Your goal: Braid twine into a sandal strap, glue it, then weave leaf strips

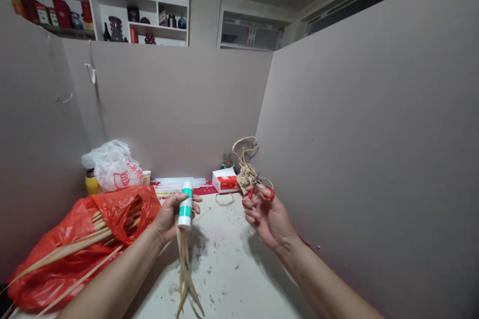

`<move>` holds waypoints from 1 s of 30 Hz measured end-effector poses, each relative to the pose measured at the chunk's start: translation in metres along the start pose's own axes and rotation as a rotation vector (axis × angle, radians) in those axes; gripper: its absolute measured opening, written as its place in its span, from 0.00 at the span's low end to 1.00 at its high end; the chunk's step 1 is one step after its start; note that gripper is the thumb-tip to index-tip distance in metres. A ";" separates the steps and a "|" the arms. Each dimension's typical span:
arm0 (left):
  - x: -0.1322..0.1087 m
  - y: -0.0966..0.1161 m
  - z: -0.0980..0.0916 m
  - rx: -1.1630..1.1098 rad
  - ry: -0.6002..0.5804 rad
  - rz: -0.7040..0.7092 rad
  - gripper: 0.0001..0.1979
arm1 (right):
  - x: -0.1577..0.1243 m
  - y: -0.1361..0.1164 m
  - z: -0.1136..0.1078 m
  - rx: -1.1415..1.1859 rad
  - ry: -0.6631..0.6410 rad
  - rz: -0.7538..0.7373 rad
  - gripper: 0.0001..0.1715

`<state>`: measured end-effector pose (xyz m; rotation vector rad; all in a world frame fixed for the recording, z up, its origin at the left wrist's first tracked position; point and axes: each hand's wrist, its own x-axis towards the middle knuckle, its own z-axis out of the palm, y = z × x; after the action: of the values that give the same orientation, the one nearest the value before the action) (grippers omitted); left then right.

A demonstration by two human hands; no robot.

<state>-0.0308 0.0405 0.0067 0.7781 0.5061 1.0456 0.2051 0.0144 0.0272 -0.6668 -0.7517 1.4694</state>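
Observation:
A white and green glue stick point(185, 209) stands nearly upright in my left hand point(170, 215), whose fingers are wrapped round it. Pale flat straw strips point(183, 264) hang down from beneath that hand over the white table point(224, 269). My right hand point(270, 217) holds red-handled scissors point(268, 193), with the fingers in the loops and the blades pointing up. Just behind the scissors is a bundle of beige twine point(246, 172). Small dark scraps are scattered on the table between and below my hands.
At the left, a red plastic bag point(78, 229) holds long straw strips. Behind it are a white plastic bag point(118, 167) and a yellow jar point(92, 182). A red and white box point(225, 181) and white sticks point(179, 183) lie at the back. Grey partitions point(359, 124) enclose the table.

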 end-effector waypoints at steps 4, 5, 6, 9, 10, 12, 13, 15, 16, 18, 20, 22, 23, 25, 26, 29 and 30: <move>0.000 0.002 -0.002 -0.010 0.012 0.008 0.14 | 0.014 0.004 -0.020 -0.215 0.189 -0.031 0.19; 0.000 0.002 -0.003 -0.014 0.019 0.003 0.14 | 0.017 0.005 -0.026 -0.250 0.231 -0.037 0.18; 0.000 0.003 -0.004 -0.018 0.026 -0.003 0.14 | 0.019 0.004 -0.032 -0.272 0.268 -0.044 0.18; 0.001 0.004 -0.005 -0.025 0.036 -0.016 0.15 | 0.020 -0.001 -0.041 -0.291 0.365 -0.093 0.16; 0.001 0.005 -0.005 -0.024 0.035 -0.017 0.15 | 0.016 -0.002 -0.040 -0.284 0.379 -0.111 0.16; 0.001 0.005 -0.005 -0.016 0.034 -0.025 0.16 | 0.002 -0.003 -0.030 -0.251 0.333 -0.119 0.17; 0.002 0.005 -0.005 -0.010 0.036 -0.028 0.16 | -0.009 -0.002 -0.022 -0.216 0.246 -0.104 0.19; 0.002 0.004 -0.003 0.007 0.049 -0.030 0.16 | -0.034 0.006 -0.001 -0.194 0.020 -0.006 0.20; 0.002 0.003 -0.002 0.017 0.058 -0.029 0.16 | -0.046 0.011 0.010 -0.187 -0.094 0.053 0.20; 0.002 0.002 0.000 0.039 0.074 -0.028 0.17 | -0.067 0.025 0.029 -0.186 -0.248 0.177 0.21; 0.001 0.001 0.003 0.057 0.080 -0.031 0.16 | -0.078 0.041 0.040 -0.184 -0.322 0.267 0.21; 0.000 0.000 0.005 0.064 0.078 -0.027 0.16 | -0.080 0.054 0.045 -0.183 -0.352 0.318 0.22; -0.001 -0.001 0.006 0.067 0.077 -0.025 0.16 | -0.077 0.059 0.045 -0.182 -0.358 0.329 0.22; -0.001 -0.002 0.008 0.071 0.077 -0.025 0.16 | -0.071 0.067 0.045 -0.178 -0.358 0.330 0.22; -0.002 -0.002 0.009 0.075 0.077 -0.028 0.16 | -0.068 0.069 0.045 -0.176 -0.354 0.323 0.22; -0.003 -0.003 0.010 0.080 0.071 -0.035 0.16 | -0.061 0.072 0.046 -0.164 -0.325 0.278 0.21; -0.003 -0.003 0.011 0.080 0.067 -0.038 0.16 | -0.059 0.073 0.047 -0.161 -0.318 0.261 0.21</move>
<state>-0.0226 0.0335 0.0113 0.8029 0.6209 1.0241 0.1249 -0.0465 -0.0036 -0.6801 -1.0680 1.7931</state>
